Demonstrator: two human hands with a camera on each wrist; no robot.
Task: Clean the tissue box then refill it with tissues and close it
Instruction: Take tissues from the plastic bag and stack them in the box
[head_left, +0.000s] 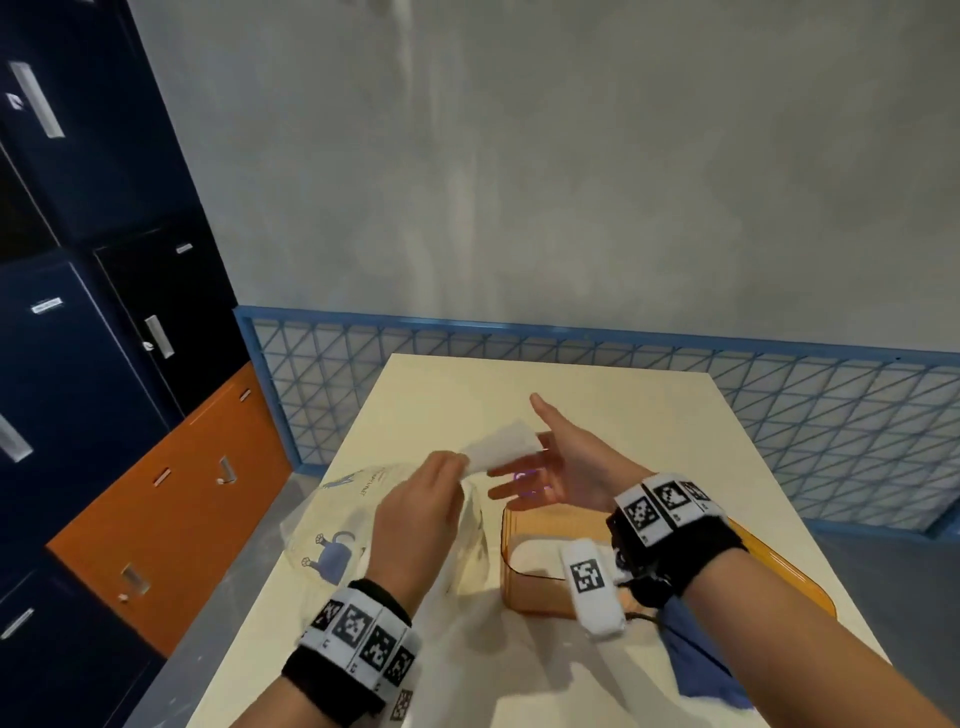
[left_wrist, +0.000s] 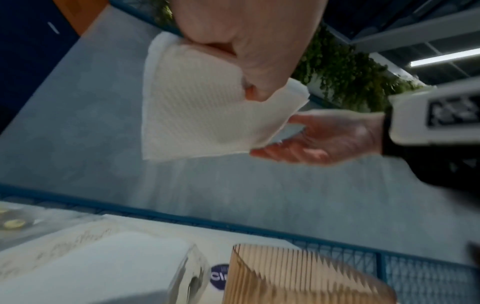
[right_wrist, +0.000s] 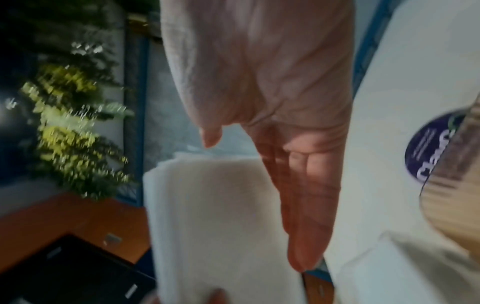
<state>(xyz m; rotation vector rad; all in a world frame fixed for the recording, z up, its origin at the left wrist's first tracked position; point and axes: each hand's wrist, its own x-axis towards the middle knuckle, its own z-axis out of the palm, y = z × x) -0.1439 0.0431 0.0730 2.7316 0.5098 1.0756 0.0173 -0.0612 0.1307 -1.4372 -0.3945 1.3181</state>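
My left hand (head_left: 451, 470) pinches a folded stack of white tissues (head_left: 501, 447) in the air above the table, thumb on top in the left wrist view (left_wrist: 249, 67). The textured tissues (left_wrist: 202, 115) reach toward my right hand (head_left: 540, 460), which is held flat with straight fingers (right_wrist: 309, 216) beside their far end (right_wrist: 215, 226). Whether palm and paper touch I cannot tell. Below the hands stands the amber ribbed tissue box (head_left: 524, 597), open on top, with white tissue inside. Its ribbed wall (left_wrist: 285, 273) also shows in the left wrist view.
A clear plastic tissue pack (head_left: 332, 525) with a watering-can print lies left of the box on the cream table (head_left: 623, 405). A blue cloth (head_left: 696, 660) lies under my right forearm. A blue mesh fence (head_left: 779, 410) stands behind the table; lockers (head_left: 104, 364) are to the left.
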